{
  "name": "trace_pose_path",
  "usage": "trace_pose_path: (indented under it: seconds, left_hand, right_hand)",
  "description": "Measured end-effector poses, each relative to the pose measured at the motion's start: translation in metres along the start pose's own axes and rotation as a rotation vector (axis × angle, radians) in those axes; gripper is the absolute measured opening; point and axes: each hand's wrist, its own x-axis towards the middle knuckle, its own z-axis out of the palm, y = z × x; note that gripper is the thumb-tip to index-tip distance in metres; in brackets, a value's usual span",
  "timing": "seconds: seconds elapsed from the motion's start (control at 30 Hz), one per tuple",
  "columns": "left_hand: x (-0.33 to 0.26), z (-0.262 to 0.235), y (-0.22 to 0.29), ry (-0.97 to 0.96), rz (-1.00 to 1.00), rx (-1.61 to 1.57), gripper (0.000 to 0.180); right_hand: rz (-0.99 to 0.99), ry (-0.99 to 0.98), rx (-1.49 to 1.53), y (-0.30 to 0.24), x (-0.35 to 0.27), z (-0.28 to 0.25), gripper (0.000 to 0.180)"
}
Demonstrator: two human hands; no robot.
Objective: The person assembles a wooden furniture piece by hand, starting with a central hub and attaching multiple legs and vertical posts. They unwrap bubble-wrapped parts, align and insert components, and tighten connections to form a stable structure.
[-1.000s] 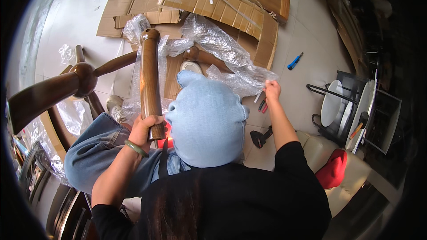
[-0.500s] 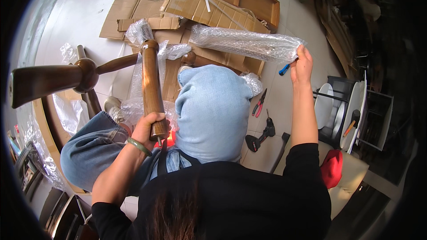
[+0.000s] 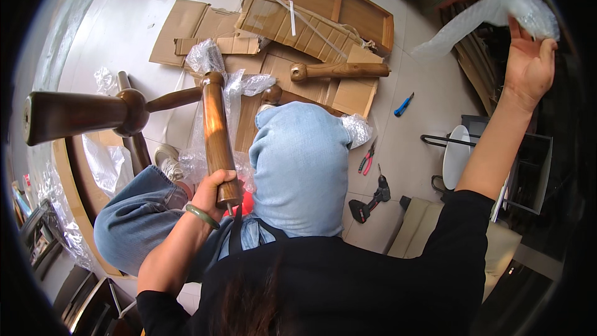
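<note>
My left hand (image 3: 213, 194) is closed round the lower end of a brown turned wooden post (image 3: 217, 130), with a metal pin at its tip. The post's far end meets a wooden crosspiece (image 3: 174, 99) joined to a round-knobbed leg (image 3: 74, 115). Raised at the far right, my right hand (image 3: 528, 68) holds a length of bubble wrap (image 3: 535, 12) at its fingers, palm turned up; the wrap hides part of the fingers and trails leftward. A bare wooden leg (image 3: 342, 71) lies on the flattened cardboard (image 3: 273, 71).
Right of my knee lie a blue cutter knife (image 3: 404, 104), red-handled pliers (image 3: 367, 157) and a cordless drill (image 3: 371, 200). A wooden frame panel (image 3: 364, 12) rests behind the cardboard. A white-seated stool (image 3: 457, 155) stands at right. More bubble wrap (image 3: 205, 59) clings near the post.
My right hand has swung up and right, carrying the bubble wrap off the cardboard. The wooden leg there now shows bare. My left hand keeps its grip on the post.
</note>
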Motion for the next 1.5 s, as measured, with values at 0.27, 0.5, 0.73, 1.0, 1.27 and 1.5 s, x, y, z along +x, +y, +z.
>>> trace_pose_path:
  seconds: [0.27,0.5,0.73,1.0,1.27,1.5]
  left_hand:
    - [0.012,-0.014,-0.002,0.010,0.046,0.054,0.033]
    - [0.026,-0.019,-0.002,0.146,0.195,0.051,0.040]
    - [0.030,0.007,0.028,0.127,0.055,0.116,0.032]
    - [0.034,0.029,0.041,0.153,0.074,0.176,0.031]
    - [0.036,0.021,0.038,0.200,0.215,0.289,0.032]
    - [0.083,0.012,0.045,0.305,0.418,0.286,0.041]
  right_hand:
    - [0.247,-0.107,0.706,0.105,-0.055,0.061,0.035]
    - [0.405,-0.667,-0.558,0.315,-0.184,0.025,0.027]
    - [0.445,-1.186,-0.808,0.321,-0.378,0.002,0.045]
    - [0.681,-1.104,-0.966,0.348,-0.410,0.033,0.051]
    - [0.641,-1.004,-0.668,0.320,-0.330,0.096,0.057]
    - [0.817,-1.063,-0.526,0.401,-0.297,0.271,0.080]
